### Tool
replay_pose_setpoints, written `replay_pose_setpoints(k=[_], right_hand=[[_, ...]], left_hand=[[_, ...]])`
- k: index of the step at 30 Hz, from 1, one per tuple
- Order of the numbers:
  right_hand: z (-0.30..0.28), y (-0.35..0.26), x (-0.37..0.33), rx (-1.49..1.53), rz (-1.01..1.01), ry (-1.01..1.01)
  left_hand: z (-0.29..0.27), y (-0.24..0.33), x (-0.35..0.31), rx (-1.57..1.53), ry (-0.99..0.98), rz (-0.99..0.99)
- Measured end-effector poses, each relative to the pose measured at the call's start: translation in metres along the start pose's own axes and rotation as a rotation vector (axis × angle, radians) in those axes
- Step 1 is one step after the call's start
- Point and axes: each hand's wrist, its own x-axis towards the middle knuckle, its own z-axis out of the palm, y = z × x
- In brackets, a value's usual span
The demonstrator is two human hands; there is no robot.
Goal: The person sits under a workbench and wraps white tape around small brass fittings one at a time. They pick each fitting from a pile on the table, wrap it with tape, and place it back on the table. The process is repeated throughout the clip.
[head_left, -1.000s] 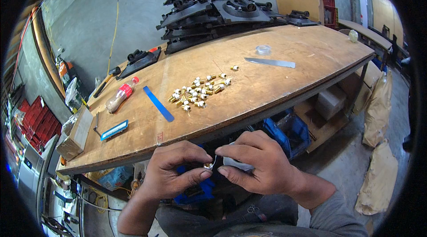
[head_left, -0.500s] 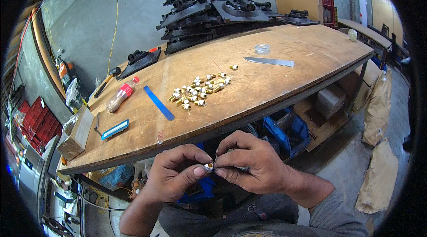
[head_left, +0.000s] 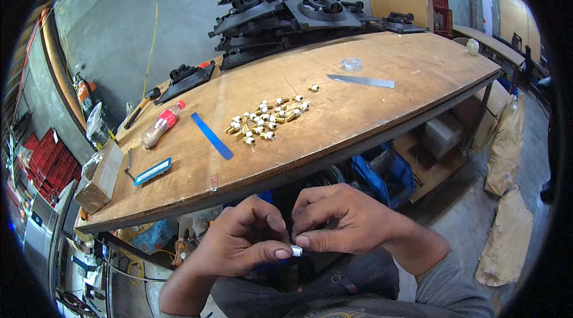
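In front of the bench's near edge, my left hand (head_left: 243,237) pinches a small brass fitting (head_left: 296,250) between thumb and fingers; only its white-wrapped part shows. Close against it, my right hand (head_left: 340,219) has thumb and forefinger pressed together at the fitting's upper side. Whatever lies between those fingertips is too small to make out. Similar brass fittings (head_left: 262,120) with white ends lie in a loose group of several on the wooden bench (head_left: 358,115), beyond my hands.
On the bench lie a blue strip (head_left: 212,136), a metal blade (head_left: 361,82), a clear tape roll (head_left: 351,64), a bottle (head_left: 162,125), a blue-framed tool (head_left: 153,172) and a hammer (head_left: 143,106). Black moulded parts (head_left: 256,25) are stacked behind. A blue crate (head_left: 385,175) stands below.
Both hands have dropped slightly, with the fitting turned so its white side shows instead of its brass opening. My left fingers have lifted off the thumb somewhat.
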Motion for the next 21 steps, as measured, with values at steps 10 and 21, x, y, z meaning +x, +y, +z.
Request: replay_pose_setpoints(k=[10,21], right_hand=[[0.010,0.023,-0.014,0.136,0.234,0.164],[0.015,0.019,-0.013,0.135,0.242,0.109]], left_hand=[[-0.008,-0.017,0.005,0.813,0.086,0.554],[0.001,-0.020,0.007,0.965,0.077,0.655]])
